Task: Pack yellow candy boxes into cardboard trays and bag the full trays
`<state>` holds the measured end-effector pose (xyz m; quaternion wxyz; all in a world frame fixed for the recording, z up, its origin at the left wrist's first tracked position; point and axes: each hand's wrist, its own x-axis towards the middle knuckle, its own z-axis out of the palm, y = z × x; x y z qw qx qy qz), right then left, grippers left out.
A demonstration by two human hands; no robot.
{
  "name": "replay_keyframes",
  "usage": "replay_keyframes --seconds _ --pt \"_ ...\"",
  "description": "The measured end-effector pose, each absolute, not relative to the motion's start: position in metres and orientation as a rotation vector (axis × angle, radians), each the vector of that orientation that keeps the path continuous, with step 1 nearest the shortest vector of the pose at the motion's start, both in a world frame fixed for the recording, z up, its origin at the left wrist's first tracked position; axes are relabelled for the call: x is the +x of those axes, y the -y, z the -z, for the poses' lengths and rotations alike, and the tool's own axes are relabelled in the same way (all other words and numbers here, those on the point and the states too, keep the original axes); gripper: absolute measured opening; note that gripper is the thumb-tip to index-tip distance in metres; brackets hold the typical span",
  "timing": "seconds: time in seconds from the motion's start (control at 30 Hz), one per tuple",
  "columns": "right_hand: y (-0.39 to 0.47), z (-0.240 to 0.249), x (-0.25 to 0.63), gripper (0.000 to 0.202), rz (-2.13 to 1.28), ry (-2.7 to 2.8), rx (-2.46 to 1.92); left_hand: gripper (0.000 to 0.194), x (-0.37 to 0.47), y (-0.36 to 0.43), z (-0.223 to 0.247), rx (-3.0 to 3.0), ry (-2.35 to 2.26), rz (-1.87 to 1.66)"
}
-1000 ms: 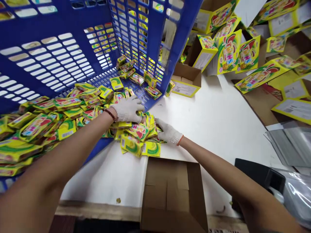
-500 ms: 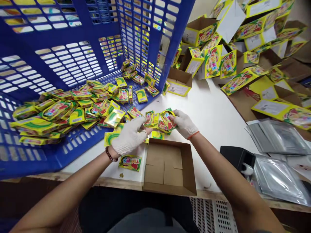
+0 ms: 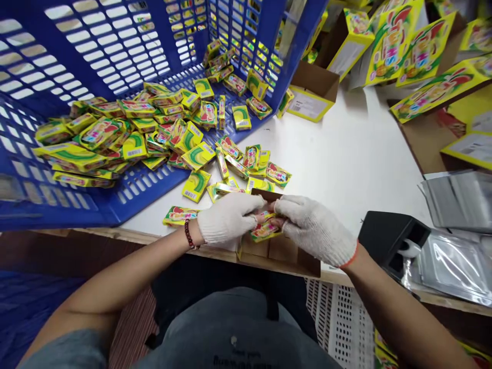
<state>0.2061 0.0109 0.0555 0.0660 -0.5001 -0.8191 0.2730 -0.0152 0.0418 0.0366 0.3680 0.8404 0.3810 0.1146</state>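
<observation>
Both my hands wear white knit gloves with bare fingertips. My left hand (image 3: 232, 218) and my right hand (image 3: 315, 228) close from either side on a small yellow-green candy box (image 3: 264, 229) with fruit pictures. They hold it over an open brown cardboard box (image 3: 282, 251), whose floor is partly hidden by the hands. Just beyond the fingers, several more candy boxes (image 3: 241, 168) lie loose on the white table. One lies flat (image 3: 180, 215) by my left wrist.
A blue plastic crate (image 3: 154, 197) lies tipped at the left, with many candy boxes spilling out. Yellow display cartons (image 3: 392, 46) are piled at the back right. A black tape dispenser (image 3: 392, 241) and clear plastic sheets (image 3: 457, 266) sit right of my right arm.
My hands have come together and moved from the loose candy boxes to above the cardboard box, bringing a candy box along. The camera view has shifted too.
</observation>
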Motion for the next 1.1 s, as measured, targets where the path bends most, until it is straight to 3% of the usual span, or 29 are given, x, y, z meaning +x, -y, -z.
replay_keyframes --seconds 0.1,0.2,0.33,0.47,0.57,0.67,0.8,0.93,1.0,1.1 --pt "-0.003 -0.037 0.209 0.015 -1.099 2.301 -1.781 0.018 -0.040 -0.033 -0.025 2.204 -1.178 -0.264" --pt "0.005 -0.010 0.209 0.011 -1.282 2.151 -1.934 0.014 -0.065 -0.025 -0.008 2.352 -1.166 0.013" --pt "0.018 0.018 0.196 0.013 -1.432 2.069 -1.981 0.041 -0.075 -0.013 0.017 2.549 -1.164 0.228" --pt "0.026 0.029 0.179 0.017 -1.238 2.343 -1.933 0.035 -0.075 -0.004 0.030 2.466 -1.319 0.224" --pt "0.024 0.030 0.174 0.014 -1.065 2.625 -1.862 0.036 -0.083 0.000 0.025 2.378 -1.413 0.092" --pt "0.019 0.027 0.176 0.013 -1.143 2.698 -1.777 0.040 -0.094 0.003 0.009 2.307 -1.477 -0.136" --pt "0.017 0.007 0.181 0.016 -1.159 2.301 -1.672 0.038 -0.091 0.009 -0.013 2.303 -1.357 -0.438" --pt "0.024 -0.013 0.173 0.047 -1.544 1.842 -1.279 0.048 -0.055 0.024 -0.015 2.279 -1.224 -0.823" --pt "0.031 -0.015 0.169 0.046 -1.720 1.653 -1.134 0.058 -0.034 0.033 -0.009 2.248 -1.219 -0.973" --pt "0.033 -0.010 0.176 0.035 -1.567 1.505 -1.283 0.071 -0.020 0.037 -0.001 2.291 -1.094 -1.001"
